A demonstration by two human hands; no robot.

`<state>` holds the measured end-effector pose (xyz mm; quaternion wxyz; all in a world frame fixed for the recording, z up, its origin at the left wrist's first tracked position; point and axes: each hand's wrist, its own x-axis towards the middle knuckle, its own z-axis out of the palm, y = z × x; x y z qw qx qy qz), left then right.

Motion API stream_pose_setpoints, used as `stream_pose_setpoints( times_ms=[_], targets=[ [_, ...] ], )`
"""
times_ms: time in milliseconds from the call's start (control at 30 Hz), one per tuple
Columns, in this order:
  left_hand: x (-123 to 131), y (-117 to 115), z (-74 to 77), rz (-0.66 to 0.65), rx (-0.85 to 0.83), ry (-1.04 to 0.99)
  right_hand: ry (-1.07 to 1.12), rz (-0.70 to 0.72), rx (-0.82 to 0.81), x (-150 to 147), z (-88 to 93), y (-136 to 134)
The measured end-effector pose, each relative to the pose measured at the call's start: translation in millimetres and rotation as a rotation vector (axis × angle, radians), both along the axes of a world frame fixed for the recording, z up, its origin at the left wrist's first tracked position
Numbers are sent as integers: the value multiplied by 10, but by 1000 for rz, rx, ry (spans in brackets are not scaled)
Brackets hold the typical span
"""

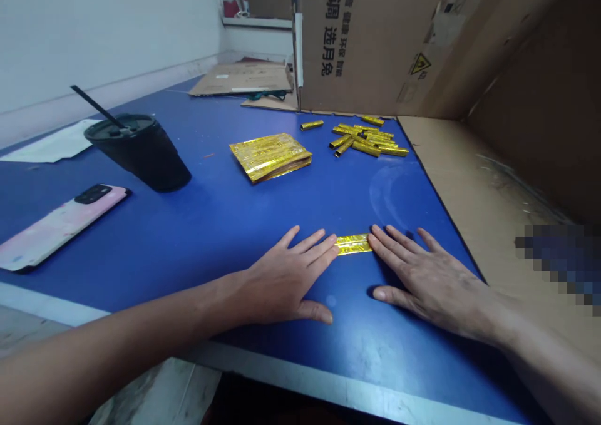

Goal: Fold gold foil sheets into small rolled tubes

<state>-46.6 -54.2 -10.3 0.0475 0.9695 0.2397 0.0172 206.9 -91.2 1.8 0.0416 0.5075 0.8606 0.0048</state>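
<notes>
A single sheet of gold foil paper (354,244) lies flat on the blue tabletop, close to the front edge. My left hand (293,278) rests at its left end, fingertips touching the foil, fingers stretched and thumb apart. On the opposite end lie the fingertips of my right hand (417,275), its fingers also spread. Farther back is a stack of gold foil paper (270,156), its layers lifting at the right side. Several small rolled gold foil tubes (369,138) are heaped to the right of the stack, with one separate tube (312,125) beside them.
A dark tumbler with a straw (141,153) stands at the left, near a pink-and-white phone (61,228) and a white paper sheet (51,143). Flattened cardboard (241,77) lies at the back. Cardboard walls (370,49) border the table behind and to the right.
</notes>
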Motion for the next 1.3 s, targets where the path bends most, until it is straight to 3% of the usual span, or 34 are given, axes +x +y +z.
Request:
stream_pose_setpoints(
  times_ms=[167, 267, 433, 733, 900, 1033, 1167, 1300],
  targets=[
    [-1, 4, -3, 0, -5, 13, 37, -81, 152, 52, 92, 59],
    [0, 8, 1, -5, -7, 13, 173, -17, 244, 13, 79, 108],
    [8, 47, 43, -15, -15, 3, 367, 34, 137, -64, -48, 205],
    [271, 213, 157, 54, 36, -75, 519, 126, 178, -85, -123, 273],
    [411, 225, 106, 16, 231, -124, 542, 143, 224, -85, -147, 273],
    [424, 206, 47, 5, 278, -145, 513, 143, 225, -97, -128, 270],
    [430, 207, 50, 67, 216, -143, 511, 122, 207, -109, -120, 270],
    [441, 223, 76, 140, 41, -154, 558, 88, 160, -113, -121, 264]
  ],
)
